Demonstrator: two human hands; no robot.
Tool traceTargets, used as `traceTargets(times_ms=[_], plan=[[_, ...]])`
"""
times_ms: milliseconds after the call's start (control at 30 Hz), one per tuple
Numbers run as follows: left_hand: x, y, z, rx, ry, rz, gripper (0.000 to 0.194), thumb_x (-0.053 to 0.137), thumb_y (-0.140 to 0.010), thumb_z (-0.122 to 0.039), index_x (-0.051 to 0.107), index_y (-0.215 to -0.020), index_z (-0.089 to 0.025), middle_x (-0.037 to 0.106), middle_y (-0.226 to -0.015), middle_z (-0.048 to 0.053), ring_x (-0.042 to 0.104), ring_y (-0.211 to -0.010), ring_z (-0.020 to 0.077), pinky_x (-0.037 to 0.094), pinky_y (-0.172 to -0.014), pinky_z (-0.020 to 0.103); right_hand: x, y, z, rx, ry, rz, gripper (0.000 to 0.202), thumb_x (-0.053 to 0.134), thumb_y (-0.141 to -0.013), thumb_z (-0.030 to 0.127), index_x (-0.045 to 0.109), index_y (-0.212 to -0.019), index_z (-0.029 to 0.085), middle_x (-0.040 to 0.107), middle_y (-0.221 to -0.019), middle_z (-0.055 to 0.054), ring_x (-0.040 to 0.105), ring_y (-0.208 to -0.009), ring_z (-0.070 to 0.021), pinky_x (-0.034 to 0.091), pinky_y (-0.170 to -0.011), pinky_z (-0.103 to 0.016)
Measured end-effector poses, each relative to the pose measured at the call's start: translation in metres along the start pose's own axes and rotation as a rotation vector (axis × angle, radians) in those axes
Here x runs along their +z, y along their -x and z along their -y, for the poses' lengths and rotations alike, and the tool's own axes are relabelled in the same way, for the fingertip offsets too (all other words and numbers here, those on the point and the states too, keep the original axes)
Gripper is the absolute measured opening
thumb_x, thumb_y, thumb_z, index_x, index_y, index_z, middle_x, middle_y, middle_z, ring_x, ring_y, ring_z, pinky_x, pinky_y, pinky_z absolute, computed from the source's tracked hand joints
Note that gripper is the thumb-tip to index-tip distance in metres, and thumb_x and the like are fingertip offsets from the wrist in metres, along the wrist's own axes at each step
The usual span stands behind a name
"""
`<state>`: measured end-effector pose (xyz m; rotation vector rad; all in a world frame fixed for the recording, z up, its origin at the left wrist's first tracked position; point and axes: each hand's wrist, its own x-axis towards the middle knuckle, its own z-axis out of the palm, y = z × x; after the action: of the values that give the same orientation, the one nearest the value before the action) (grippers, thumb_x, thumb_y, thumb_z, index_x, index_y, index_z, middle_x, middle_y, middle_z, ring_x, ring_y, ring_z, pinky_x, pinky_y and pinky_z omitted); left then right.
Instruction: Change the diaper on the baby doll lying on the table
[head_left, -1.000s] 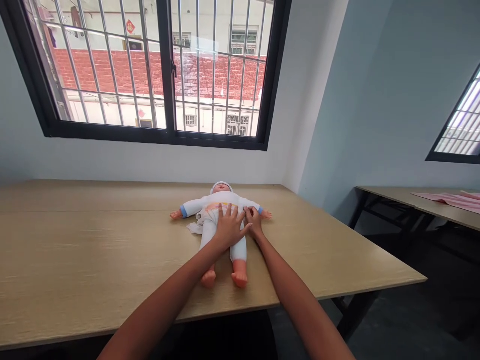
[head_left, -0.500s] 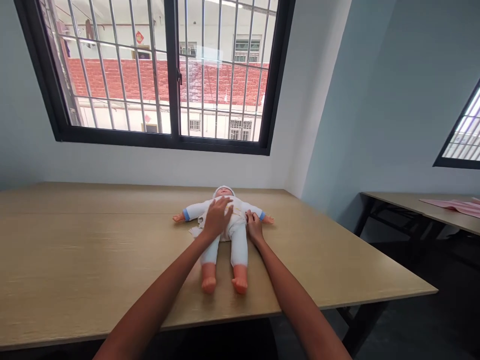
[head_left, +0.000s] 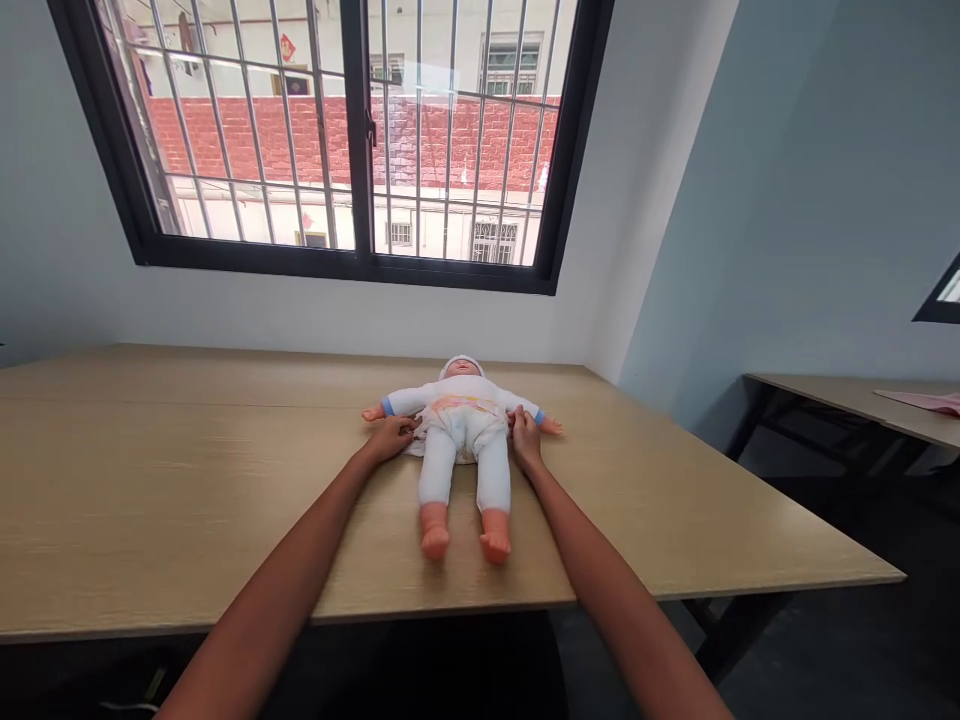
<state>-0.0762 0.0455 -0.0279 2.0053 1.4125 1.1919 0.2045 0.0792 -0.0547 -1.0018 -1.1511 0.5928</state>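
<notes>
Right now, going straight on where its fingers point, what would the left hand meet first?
Most likely the diaper on the doll, at its near side; whether the left hand touches it is unclear.

Bare hands (head_left: 391,438); bare slender forearms (head_left: 298,552)

Tan table (head_left: 225,480) — doll (head_left: 466,392) on its back

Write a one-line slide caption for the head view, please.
A left hand and a right hand flank a white-clad doll lying on its back on a table.
</notes>
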Motion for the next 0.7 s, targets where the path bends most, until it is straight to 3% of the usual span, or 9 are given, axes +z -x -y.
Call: traceTargets(times_ms=[67, 200, 300, 367, 433, 500, 600, 700], plan=[[-0.003, -0.003, 0.006, -0.025, 0.039, -0.034, 0.011, 0.064, -0.058, -0.030, 0.062, -0.060, -0.019, 0.062, -0.060, 0.001, 0.054, -0.066, 0.0194, 0.040, -0.064, 0.028, -0.001, 0.000, 0.001, 0.007, 0.016, -0.001, 0.055, 0.039, -0.082, 0.073, 0.052, -0.068, 0.021, 0.059, -0.059, -0.002, 0.053, -0.058, -0.0177, 0.042, -0.057, -0.029], [-0.012, -0.005, 0.015, -0.093, 0.184, -0.102, 0.025, 0.069, -0.058, -0.040, 0.056, -0.057, -0.019, 0.054, -0.056, -0.001, 0.049, -0.061, 0.0158, 0.034, -0.060, 0.026, -0.007, -0.002, 0.016, -0.066, 0.112, -0.079, 0.043, 0.041, -0.085, 0.061, 0.052, -0.074, 0.021, 0.064, -0.076, -0.006, 0.057, -0.073, -0.0197, 0.046, -0.070, -0.031], [-0.018, -0.005, 0.016, -0.133, 0.349, -0.117, 0.032, 0.071, -0.058, -0.046, 0.058, -0.061, -0.017, 0.056, -0.060, -0.001, 0.050, -0.061, 0.0150, 0.036, -0.060, 0.026, -0.005, -0.001, 0.042, -0.219, 0.169, -0.199, 0.031, 0.042, -0.087, 0.049, 0.054, -0.085, 0.020, 0.064, -0.093, -0.009, 0.057, -0.085, -0.0197, 0.046, -0.079, -0.032], [-0.021, -0.003, 0.014, -0.154, 0.466, -0.113, 0.036, 0.074, -0.057, -0.048, 0.060, -0.066, -0.016, 0.060, -0.064, 0.000, 0.053, -0.062, 0.0149, 0.039, -0.061, 0.026, 0.005, 0.005, 0.066, -0.359, 0.199, -0.182, 0.028, 0.043, -0.090, 0.043, 0.055, -0.089, 0.019, 0.063, -0.096, -0.009, 0.058, -0.087, -0.0191, 0.047, -0.082, -0.032], [-0.023, -0.001, 0.012, -0.171, 0.573, -0.102, 0.040, 0.078, -0.055, -0.048, 0.062, -0.070, -0.015, 0.064, -0.068, 0.002, 0.055, -0.063, 0.0150, 0.042, -0.063, 0.027, 0.023, 0.017, 0.088, -0.499, 0.301, -0.033, 0.029, 0.044, -0.093, 0.042, 0.059, -0.086, 0.019, 0.064, -0.092, -0.008, 0.058, -0.089, -0.0193, 0.046, -0.087, -0.034], [-0.024, 0.001, 0.010, -0.186, 0.660, -0.085, 0.041, 0.081, -0.054, -0.046, 0.063, -0.073, -0.014, 0.066, -0.070, 0.003, 0.057, -0.064, 0.0153, 0.045, -0.064, 0.028, 0.047, 0.033, 0.106, -0.633, 0.504, 0.252, 0.030, 0.051, -0.093, 0.042, 0.065, -0.079, 0.020, 0.066, -0.092, -0.007, 0.058, -0.095, -0.0203, 0.041, -0.099, -0.039], [-0.024, 0.003, 0.008, -0.203, 0.749, -0.059, 0.040, 0.085, -0.054, -0.041, 0.064, -0.074, -0.013, 0.067, -0.071, 0.004, 0.059, -0.063, 0.0146, 0.047, -0.064, 0.027, 0.080, 0.056, 0.120, -0.807, 0.855, 0.653, 0.027, 0.063, -0.087, 0.045, 0.073, -0.077, 0.022, 0.069, -0.107, -0.007, 0.053, -0.115, -0.0249, 0.023, -0.115, -0.050], [-0.025, 0.003, 0.010, -0.216, 0.807, -0.049, 0.035, 0.086, -0.058, -0.035, 0.062, -0.072, -0.014, 0.066, -0.068, 0.003, 0.059, -0.061, 0.0129, 0.048, -0.062, 0.026, 0.099, 0.069, 0.121, -0.833, 1.113, 0.810, 0.031, 0.073, -0.078, 0.047, 0.076, -0.086, 0.017, 0.070, -0.111, -0.012, 0.051, -0.120, -0.0305, 0.013, -0.118, -0.056]])
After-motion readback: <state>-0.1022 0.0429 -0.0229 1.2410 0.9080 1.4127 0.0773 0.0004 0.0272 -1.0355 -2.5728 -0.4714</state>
